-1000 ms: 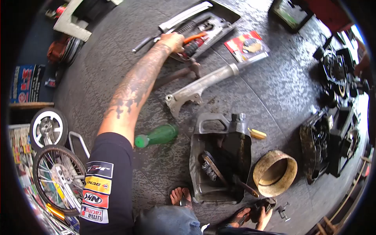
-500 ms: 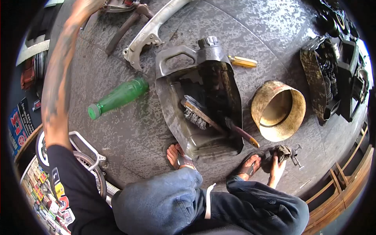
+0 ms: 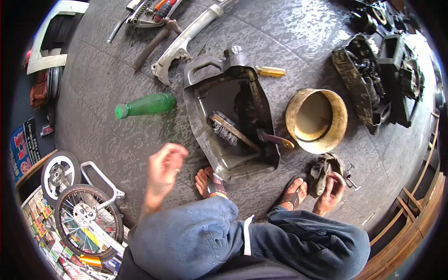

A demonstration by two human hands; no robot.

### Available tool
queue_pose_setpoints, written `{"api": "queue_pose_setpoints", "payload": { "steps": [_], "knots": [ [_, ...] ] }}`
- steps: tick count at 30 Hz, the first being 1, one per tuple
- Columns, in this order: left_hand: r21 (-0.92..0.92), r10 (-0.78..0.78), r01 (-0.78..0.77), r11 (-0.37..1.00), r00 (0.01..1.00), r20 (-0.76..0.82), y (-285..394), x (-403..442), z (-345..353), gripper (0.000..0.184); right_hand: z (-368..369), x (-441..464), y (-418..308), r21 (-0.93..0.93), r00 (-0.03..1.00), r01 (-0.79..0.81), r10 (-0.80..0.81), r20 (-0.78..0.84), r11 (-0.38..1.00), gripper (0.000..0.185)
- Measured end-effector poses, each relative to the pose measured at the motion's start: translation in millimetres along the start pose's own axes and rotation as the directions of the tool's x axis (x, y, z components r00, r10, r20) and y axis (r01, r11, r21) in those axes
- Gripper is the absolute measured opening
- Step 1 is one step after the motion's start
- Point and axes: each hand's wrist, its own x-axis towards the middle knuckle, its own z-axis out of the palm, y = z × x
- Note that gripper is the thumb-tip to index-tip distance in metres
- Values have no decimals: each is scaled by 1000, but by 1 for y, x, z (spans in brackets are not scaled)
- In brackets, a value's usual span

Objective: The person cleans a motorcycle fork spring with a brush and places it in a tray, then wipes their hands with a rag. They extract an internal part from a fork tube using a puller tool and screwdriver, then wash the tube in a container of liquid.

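Observation:
My left hand [image 3: 164, 170] hovers above the floor near my left knee, slightly blurred. Its fingers are loosely bent, and nothing shows in them. Beside my right foot, my right hand [image 3: 329, 195] has its fingers curled against the lower edge of a dirty rag [image 3: 324, 173]. A small metal part [image 3: 352, 179] lies just right of that rag. Between the hands and farther out is a cut-open black jerrycan [image 3: 198, 116] with dark liquid inside. A wire brush [image 3: 225, 133] and a purple-and-yellow handle [image 3: 280, 140] rest in it.
A green bottle [image 3: 147, 104] lies left of the jerrycan, a stained round tub [image 3: 339, 122] stands right. Beyond are a yellow-handled tool [image 3: 271, 71], a metal fork leg [image 3: 189, 37], a hammer [image 3: 151, 50] and a tool tray [image 3: 151, 18]. Greasy parts [image 3: 359, 79] fill the right; wheels [image 3: 88, 219] the left.
My left hand has come back from the tools at the far left to near my knee. The rag looks more spread out by my right hand. The camera view has shifted slightly.

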Motion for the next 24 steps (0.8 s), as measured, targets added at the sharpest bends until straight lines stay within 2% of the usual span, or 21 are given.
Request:
{"api": "queue_pose_setpoints", "payload": {
  "steps": [1, 2, 3, 4, 5, 7, 8, 9, 11, 12, 15, 16, 17, 19, 20, 21, 24],
  "knots": [
    [-23, -61, 60, 998, 998, -31, -12, -3, 21, 13, 8, 2, -16, 16, 990, -121, 120, 79, 993, 22],
    [-9, -78, 78, 997, 995, -61, -17, -4, 32, 13, 20, 8, -35, -20, 965, -148, 149, 217, 989, 21],
    [6, -95, 96, 995, 991, -90, -22, -2, 41, 17, 34, 11, -38, 15, 922, -249, 233, 309, 968, 25],
    [44, 29, -22, 999, 987, -161, -31, 2, 49, 19, 44, 16, -44, -94, 904, -66, 99, 416, 993, 31],
    [108, 34, -10, 994, 975, -221, -35, 6, 51, 24, 54, 22, -65, -181, 817, -57, 150, 556, 982, 39],
    [226, 6, 45, 973, 976, -219, -42, 11, 56, 31, 77, 28, -87, -216, 688, 54, 121, 716, 975, 51],
    [301, -61, 102, 948, 988, -141, -45, 12, 56, 40, 87, 30, -90, -229, 659, 118, 96, 746, 966, 52],
    [402, -38, 84, 912, 992, -119, -56, 13, 58, 43, 96, 30, -88, -240, 625, 182, 76, 777, 953, 54],
    [434, -122, 155, 887, 987, -103, -55, 11, 64, 42, 111, 30, -86, -228, 636, 293, -11, 772, 928, 55],
    [394, -37, 90, 915, 989, -140, -55, 10, 69, 37, 116, 31, -82, -214, 653, 354, -77, 753, 910, 51],
    [376, -49, 91, 922, 991, -121, -53, 7, 69, 34, 115, 40, -72, -284, 612, 401, -24, 791, 871, 49],
    [334, 71, -29, 942, 991, -113, -52, 5, 73, 31, 113, 42, -69, -211, 631, 500, -187, 753, 840, 46],
    [360, 3, 25, 933, 997, -78, -49, 2, 74, 30, 109, 46, -66, -234, 649, 500, -182, 739, 834, 46],
    [416, 13, -2, 909, 1000, -24, -50, -7, 80, 31, 99, 54, -67, -119, 592, 556, -292, 752, 823, 44],
    [407, -63, 54, 912, 998, 8, -49, -12, 84, 32, 91, 55, -72, -187, 599, 535, -214, 771, 824, 43],
    [384, 13, -12, 923, 1000, 0, -60, -17, 89, 32, 87, 55, -70, -196, 609, 528, -208, 765, 826, 43],
    [273, -69, 69, 959, 998, -11, -49, -30, 103, 31, 78, 48, -58, -256, 643, 534, -191, 742, 806, 42]
  ]
}}
